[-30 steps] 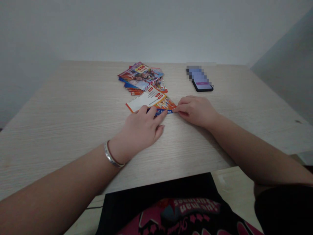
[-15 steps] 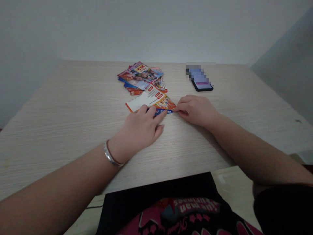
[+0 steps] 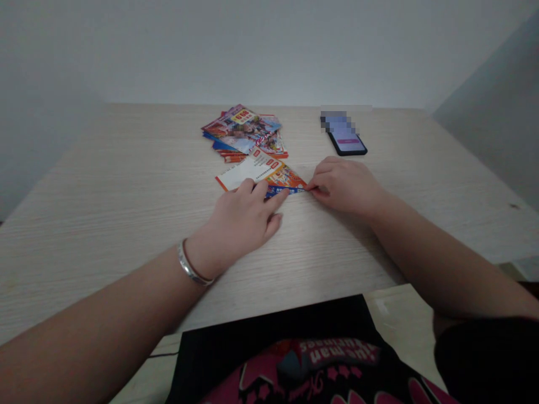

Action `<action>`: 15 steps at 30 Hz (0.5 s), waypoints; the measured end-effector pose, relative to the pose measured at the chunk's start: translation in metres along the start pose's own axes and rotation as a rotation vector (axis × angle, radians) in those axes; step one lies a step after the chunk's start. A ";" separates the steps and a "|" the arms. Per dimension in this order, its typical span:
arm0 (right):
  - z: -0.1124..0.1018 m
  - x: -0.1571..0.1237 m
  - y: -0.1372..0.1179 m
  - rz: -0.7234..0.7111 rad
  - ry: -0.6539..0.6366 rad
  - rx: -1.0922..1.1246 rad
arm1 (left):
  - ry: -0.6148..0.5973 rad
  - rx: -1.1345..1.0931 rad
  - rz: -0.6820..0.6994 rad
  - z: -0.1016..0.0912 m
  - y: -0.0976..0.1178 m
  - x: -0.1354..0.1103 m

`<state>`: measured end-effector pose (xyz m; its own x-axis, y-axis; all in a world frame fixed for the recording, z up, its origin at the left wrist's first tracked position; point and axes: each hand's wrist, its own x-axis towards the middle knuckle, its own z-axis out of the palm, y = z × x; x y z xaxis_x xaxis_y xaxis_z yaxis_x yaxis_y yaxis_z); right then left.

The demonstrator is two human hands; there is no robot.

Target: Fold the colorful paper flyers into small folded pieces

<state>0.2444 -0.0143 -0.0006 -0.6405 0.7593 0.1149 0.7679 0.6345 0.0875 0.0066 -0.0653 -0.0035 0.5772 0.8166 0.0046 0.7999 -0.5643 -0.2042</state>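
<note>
A printed paper flyer [image 3: 256, 174], white and orange with a blue strip along its near edge, lies flat on the wooden table [image 3: 126, 196]. My left hand [image 3: 238, 221] rests on its near edge, with the fingertips on the paper and the fingers slightly apart. My right hand [image 3: 345, 188] sits to the right, its fingertips pinching the flyer's right corner. A silver bangle [image 3: 189, 265] circles my left wrist. Part of the flyer is hidden under my left fingers.
Just behind the flyer, a loose fanned pile of colourful flyers [image 3: 240, 132] lies on the table. A black smartphone [image 3: 347, 140] with a lit, pixelated screen lies at the far right. A dark garment with pink print [image 3: 295, 359] shows below the near table edge.
My right hand has moved slightly to the right, and the flyer's right corner has shifted with it. My left hand has stayed in place.
</note>
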 end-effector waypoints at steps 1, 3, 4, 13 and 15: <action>0.000 0.000 0.001 0.000 -0.001 0.002 | -0.006 -0.001 -0.002 0.000 0.000 0.000; 0.000 -0.001 0.003 -0.001 -0.003 0.010 | 0.001 -0.001 0.003 -0.001 0.001 0.000; 0.000 -0.001 0.004 -0.001 -0.005 0.016 | 0.007 0.001 0.006 -0.001 0.001 0.000; -0.006 -0.004 0.014 -0.018 -0.058 -0.015 | -0.026 -0.019 -0.008 -0.004 0.000 0.000; -0.006 -0.006 0.018 0.002 -0.048 -0.019 | -0.023 -0.025 -0.007 -0.003 0.000 0.001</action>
<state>0.2618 -0.0088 0.0061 -0.6380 0.7671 0.0677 0.7691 0.6303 0.1061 0.0079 -0.0655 -0.0001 0.5678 0.8230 -0.0170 0.8079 -0.5611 -0.1801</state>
